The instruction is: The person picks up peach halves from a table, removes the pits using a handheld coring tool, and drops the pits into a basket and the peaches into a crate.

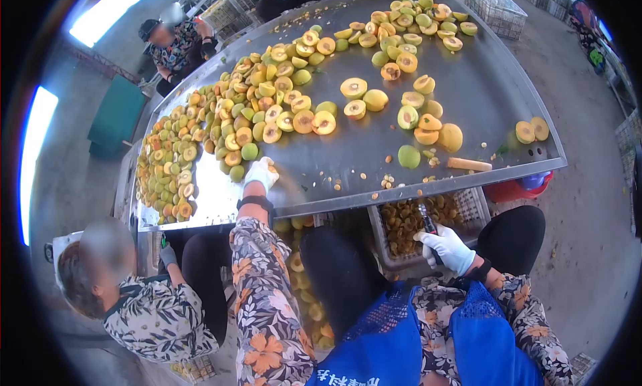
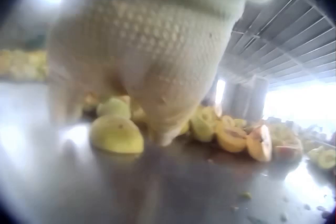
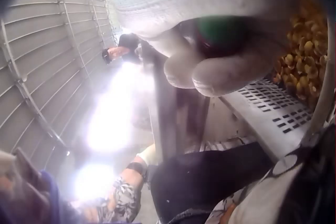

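Observation:
My gloved left hand (image 1: 262, 173) reaches onto the metal table at the near edge of a heap of halved yellow-green fruit (image 1: 231, 112) that look like apricots. In the left wrist view its fingers point down, spread apart, with a cut fruit half (image 2: 116, 134) on the metal in the gap between them. Over the crate, my gloved right hand (image 1: 449, 249) grips a hand tool (image 1: 426, 220) with a dark handle and slim metal end. Curled fingers (image 3: 223, 74) wrap its handle in the right wrist view, where a green part shows; its exact kind cannot be told.
A crate (image 1: 483, 215) of small brown-yellow pieces stands under the table's raised edge (image 1: 414, 187). On the table lie a wooden stick (image 1: 470, 164), a whole green fruit (image 1: 408, 157) and scattered pits. A red bucket (image 1: 521, 191) is at the right; a person (image 1: 160, 312) sits at left.

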Available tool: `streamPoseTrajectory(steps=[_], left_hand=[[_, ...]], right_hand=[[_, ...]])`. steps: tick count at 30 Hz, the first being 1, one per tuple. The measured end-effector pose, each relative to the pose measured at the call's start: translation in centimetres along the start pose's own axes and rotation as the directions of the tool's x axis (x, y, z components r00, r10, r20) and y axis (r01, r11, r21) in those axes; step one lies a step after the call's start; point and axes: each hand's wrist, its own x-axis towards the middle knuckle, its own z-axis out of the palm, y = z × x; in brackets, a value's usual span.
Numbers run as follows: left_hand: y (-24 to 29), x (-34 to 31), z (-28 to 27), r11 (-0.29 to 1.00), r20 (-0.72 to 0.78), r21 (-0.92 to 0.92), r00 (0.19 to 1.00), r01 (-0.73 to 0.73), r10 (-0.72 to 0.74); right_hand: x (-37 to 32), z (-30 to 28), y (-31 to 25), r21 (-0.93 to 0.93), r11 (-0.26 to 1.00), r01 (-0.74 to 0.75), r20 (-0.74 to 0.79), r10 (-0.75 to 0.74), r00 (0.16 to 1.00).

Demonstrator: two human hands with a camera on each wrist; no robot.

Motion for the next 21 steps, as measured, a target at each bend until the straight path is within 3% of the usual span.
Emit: streamPoseTrajectory(steps=[1,2,3,4,5,6,7,9,11,15,17,19,21], left_hand=[[0.6,-0.8,-0.2,1.0,-0.033,-0.01,0.999,-0.015,0.015],[-2.4,1.0,2.9,0.873,-0.156,-0.473,0.986,-0.123,0.054],[2.6,-4.3,-0.9,0.593,-0.032,-0.804,0.993,0.042,-0.113],[4.7,-7.3,-2.5,0.343,-0.005,-0.939,0.998,0.017,-0.065],[6.0,-9.9,-3.3,0.066,0.009,-0.998,1.0,0.01,-0.012],[7.4,-12.2,-3.7,-0.053,0.016,-0.998,0.997,0.019,0.074],[8.7,-14.5,-3.9,-0.172,0.011,-0.984,0.987,0.038,0.158],[12.3,-19.2,-4.3,-0.296,0.023,-0.954,0.995,0.051,0.098],[14.8,-22.5,-3.9,-0.332,-0.016,-0.943,0.993,0.024,0.116],[18.2,-26.7,-3.0,-0.3,-0.044,-0.954,0.994,-0.013,0.099],[19.2,-27.8,-2.3,-0.195,-0.199,-0.963,0.979,-0.187,0.042],[20.0,-28.1,-1.8,-0.211,-0.224,-0.954,0.974,-0.213,0.034],[21.2,-27.8,-0.9,-0.167,-0.385,-0.899,0.912,-0.405,-0.142]], right_hand=[[0.0,0.3,-0.2,-0.001,1.0,-0.004,0.005,0.004,1.0],[-0.2,1.3,-1.0,-0.087,0.994,0.06,0.032,-0.058,0.998],[-0.6,2.2,-1.9,-0.166,0.978,0.129,0.062,-0.12,0.991],[-1.0,3.1,-2.7,-0.315,0.926,0.208,0.084,-0.191,0.978],[-1.1,3.8,-3.5,-0.307,0.928,0.21,0.085,-0.193,0.977],[-1.1,4.4,-4.3,-0.544,0.743,0.391,0.15,-0.372,0.916],[-1.3,5.2,-5.1,-0.72,0.464,0.517,0.259,-0.511,0.82],[-2.2,7.5,-7.1,-0.721,0.371,0.585,0.336,-0.551,0.764],[-2.2,9.4,-7.6,-0.693,0.289,0.66,0.377,-0.635,0.674],[-3.1,11.2,-8.0,-0.709,0.278,0.648,0.37,-0.636,0.678],[-3.5,11.3,-7.4,-0.717,0.283,0.637,0.366,-0.624,0.69],[-3.7,11.3,-6.4,-0.729,0.3,0.615,0.338,-0.624,0.705],[-4.4,11.2,-6.5,-0.728,0.334,0.599,0.344,-0.578,0.74]])
